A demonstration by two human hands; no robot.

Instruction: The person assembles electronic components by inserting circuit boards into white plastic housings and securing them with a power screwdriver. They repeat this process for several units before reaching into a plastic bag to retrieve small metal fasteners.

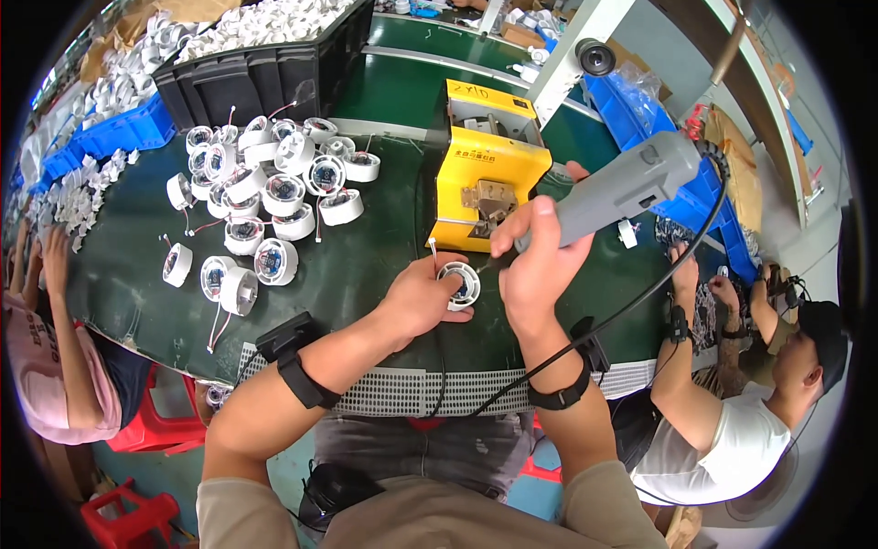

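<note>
While white rings fill the black crate (265, 78), the left hand (422, 297) steadies one

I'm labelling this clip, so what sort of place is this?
Likely a factory assembly line: a pile of white round housings on a green bench, a grey electric screwdriver in the right hand, and crates of parts.

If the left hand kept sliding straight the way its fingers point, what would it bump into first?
The left hand already holds the small white round part. Going on up and to the right, it would probably bump the right hand with the grey electric screwdriver, though depth is unclear.
</note>
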